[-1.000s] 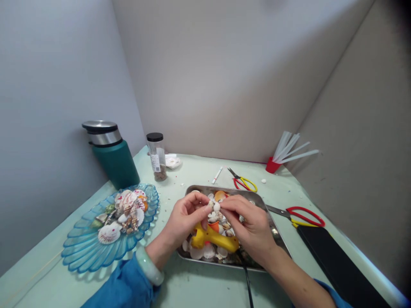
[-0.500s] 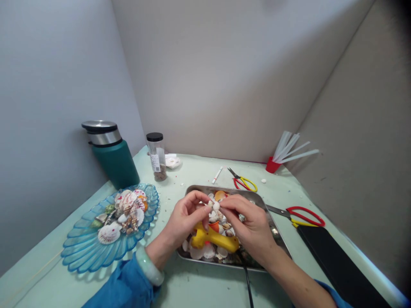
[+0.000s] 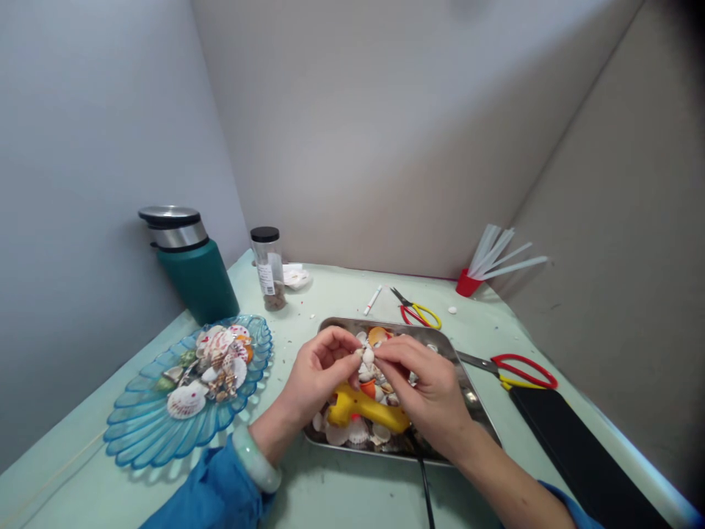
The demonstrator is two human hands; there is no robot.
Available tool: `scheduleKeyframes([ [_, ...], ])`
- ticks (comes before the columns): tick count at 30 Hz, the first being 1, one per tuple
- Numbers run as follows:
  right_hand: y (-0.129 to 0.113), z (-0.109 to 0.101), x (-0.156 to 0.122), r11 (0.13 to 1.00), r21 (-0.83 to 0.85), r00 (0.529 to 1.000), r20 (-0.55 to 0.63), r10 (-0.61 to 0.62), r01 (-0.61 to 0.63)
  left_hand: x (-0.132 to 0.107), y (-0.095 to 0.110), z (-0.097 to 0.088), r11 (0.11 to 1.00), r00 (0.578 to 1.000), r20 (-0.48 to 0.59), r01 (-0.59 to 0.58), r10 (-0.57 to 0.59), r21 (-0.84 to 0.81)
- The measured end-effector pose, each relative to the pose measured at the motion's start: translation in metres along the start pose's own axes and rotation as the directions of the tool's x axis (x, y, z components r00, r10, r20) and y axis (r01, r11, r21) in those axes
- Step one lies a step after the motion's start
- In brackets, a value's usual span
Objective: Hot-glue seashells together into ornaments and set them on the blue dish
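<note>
My left hand (image 3: 319,375) and my right hand (image 3: 424,386) meet over a metal tray (image 3: 474,400), fingers pinched together on a small white shell piece (image 3: 367,356). Several shells fill the tray beneath them. A yellow glue gun (image 3: 366,411) lies on those shells just under my hands, its black cord running toward me. A pale green bangle sits on my left wrist, above a blue sleeve.
A blue glass plate (image 3: 137,433) with several shells is at the left. Behind it stand a green flask (image 3: 192,268) and a small jar (image 3: 269,268). Two pairs of scissors (image 3: 418,314) (image 3: 518,371), a red cup of glue sticks (image 3: 487,264) and a black flat object (image 3: 578,455) are at the right.
Both hands have barely shifted; the fingers have closed a little tighter round the small shell piece and it sits slightly lower.
</note>
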State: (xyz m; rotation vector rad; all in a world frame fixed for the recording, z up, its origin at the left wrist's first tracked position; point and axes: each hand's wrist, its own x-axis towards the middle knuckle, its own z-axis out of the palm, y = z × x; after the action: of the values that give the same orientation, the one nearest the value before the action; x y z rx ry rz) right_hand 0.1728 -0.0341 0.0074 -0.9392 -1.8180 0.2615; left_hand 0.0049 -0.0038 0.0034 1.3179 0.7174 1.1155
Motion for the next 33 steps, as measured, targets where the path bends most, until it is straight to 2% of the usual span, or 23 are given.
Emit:
scheduleKeyframes([
  [17, -0.0001, 0.0013, -0.0009, 1.0, -0.006, 1.0, -0.003, -0.029, 0.029, -0.0014, 0.0026, 0.002, 0.999, 0.999, 0.035, -0.025, 0.026, -0.021],
  [21, 0.0001, 0.0016, -0.0005, 1.0, -0.003, 1.0, -0.001, -0.001, 0.001, -0.0011, 0.0015, 0.0025, 1.0, 0.999, 0.027, -0.023, 0.023, 0.0],
  [24, 0.0017, 0.0012, 0.0001, 0.995, 0.04, 0.995, -0.035, 0.096, -0.095, -0.0009, 0.0004, 0.0028, 1.0, 0.999, 0.023, -0.027, 0.027, 0.007],
  [26, 0.0029, 0.0005, 0.0011, 0.97, 0.128, 0.975, -0.06, 0.216, -0.207, -0.0009, 0.0, 0.0026, 1.0, 0.999, 0.034, -0.029, 0.029, -0.012],
  [30, 0.0039, -0.0004, 0.0039, 0.802, 0.373, 0.87, 0.028, 0.493, -0.467, -0.0007, -0.0009, 0.0015, 1.0, 0.999, 0.035, -0.014, 0.014, -0.001],
  [33, 0.0037, 0.0002, 0.0041, 0.696, 0.469, 0.817, 0.105, 0.567, -0.543, 0.0005, -0.0027, 0.0013, 0.999, 1.0, -0.01, 0.001, 0.0, 0.043],
])
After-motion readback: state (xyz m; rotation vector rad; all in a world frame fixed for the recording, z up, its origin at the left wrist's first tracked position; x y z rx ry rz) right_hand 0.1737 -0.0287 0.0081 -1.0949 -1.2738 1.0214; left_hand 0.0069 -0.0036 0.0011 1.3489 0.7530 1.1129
